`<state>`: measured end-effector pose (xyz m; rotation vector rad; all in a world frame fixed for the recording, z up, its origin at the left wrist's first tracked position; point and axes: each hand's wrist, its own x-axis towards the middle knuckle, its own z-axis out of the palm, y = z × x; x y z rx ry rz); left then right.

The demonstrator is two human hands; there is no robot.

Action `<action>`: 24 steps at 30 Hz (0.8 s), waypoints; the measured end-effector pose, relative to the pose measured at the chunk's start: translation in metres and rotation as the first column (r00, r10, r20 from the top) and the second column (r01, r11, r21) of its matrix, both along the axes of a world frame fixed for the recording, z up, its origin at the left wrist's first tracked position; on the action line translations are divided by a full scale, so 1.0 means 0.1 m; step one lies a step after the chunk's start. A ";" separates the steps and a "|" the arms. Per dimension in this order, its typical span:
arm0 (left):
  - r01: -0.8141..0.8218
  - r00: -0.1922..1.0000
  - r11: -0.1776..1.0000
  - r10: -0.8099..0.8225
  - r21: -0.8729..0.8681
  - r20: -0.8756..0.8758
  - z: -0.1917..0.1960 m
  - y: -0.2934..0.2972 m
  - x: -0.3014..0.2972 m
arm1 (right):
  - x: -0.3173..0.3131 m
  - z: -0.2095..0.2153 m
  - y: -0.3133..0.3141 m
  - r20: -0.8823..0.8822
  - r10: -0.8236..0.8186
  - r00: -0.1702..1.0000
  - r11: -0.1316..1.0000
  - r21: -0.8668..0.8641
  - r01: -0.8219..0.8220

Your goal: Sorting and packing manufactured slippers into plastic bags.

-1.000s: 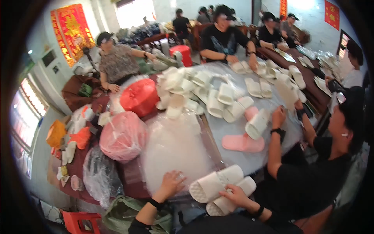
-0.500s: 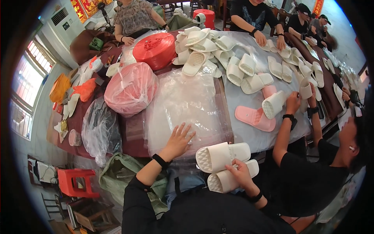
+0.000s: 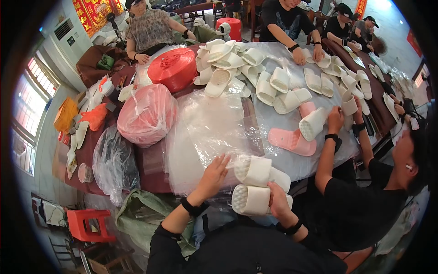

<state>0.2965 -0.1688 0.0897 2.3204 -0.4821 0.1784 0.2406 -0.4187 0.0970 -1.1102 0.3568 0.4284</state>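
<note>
Tbl edge point(image 3: 153, 186): slippers point(image 3: 255, 171) in RH point(image 3: 279, 201)

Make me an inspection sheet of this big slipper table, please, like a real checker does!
Surface: dark red table, partly covered by clear plastic sheets.
Job's things: one pair of white slippers held; a pile of white slippers farther back; pink slippers right of the sheets.
Clutter: red roll, wrapped pink roll and orange bag, towards the left.
Left hand: beside the held pair; grip on plastic unclear.
Right hand: holding the pair.
Cables: none certain.
Surroundings: co-worker in black at right; red stool lower left.
</note>
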 end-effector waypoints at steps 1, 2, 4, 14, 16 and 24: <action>0.022 0.999 0.998 -0.024 0.064 0.033 -0.01 -0.03 -0.03 | 0.03 0.05 0.00 -0.065 -0.045 0.997 0.991 0.123 0.053; 0.025 0.999 0.997 -0.027 0.067 0.035 0.00 -0.06 -0.06 | 0.04 0.11 0.01 -0.136 -0.085 0.987 0.964 0.241 0.116; 0.039 0.994 0.993 -0.049 0.111 0.095 0.05 -0.12 -0.12 | 0.05 0.11 -0.01 -0.112 -0.099 0.989 0.950 0.286 0.128; 0.058 0.998 0.992 -0.055 -0.108 0.029 0.12 -0.23 -0.20 | 0.06 0.24 0.21 0.055 -0.065 0.996 0.917 0.397 0.038; 0.045 0.998 0.993 -0.040 -0.111 0.047 0.16 -0.26 -0.18 | 0.10 0.28 0.27 0.077 -0.060 0.995 0.912 0.410 0.023; -0.153 0.951 0.724 -0.076 -0.672 -0.299 0.20 -0.26 -0.12 | 0.14 0.31 0.28 0.128 -0.013 0.992 0.947 0.319 -0.029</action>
